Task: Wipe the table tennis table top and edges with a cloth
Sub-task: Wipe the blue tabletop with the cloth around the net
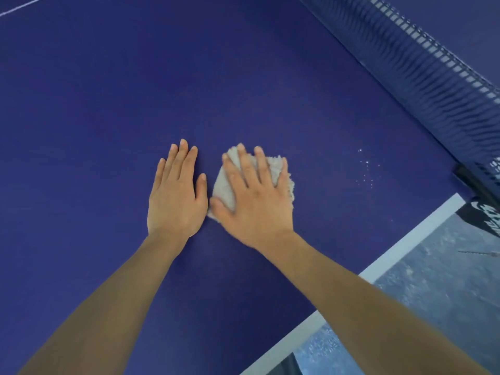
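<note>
The blue table tennis table (108, 104) fills most of the view. A small beige fluffy cloth (281, 169) lies on it, and my right hand (254, 196) presses flat on the cloth with spread, straight fingers. Just left of it, my left hand (176, 196) rests flat on the bare table top, fingers straight and together, its thumb near the cloth's left edge. White specks (365, 171) dot the surface to the right of the cloth.
The dark net (422, 66) runs diagonally across the upper right, ending at its black post clamp (470, 180). The table's white side edge (378, 269) slants across the lower right, with grey floor (433, 293) beyond it. A thin white line (21, 5) crosses the far upper left.
</note>
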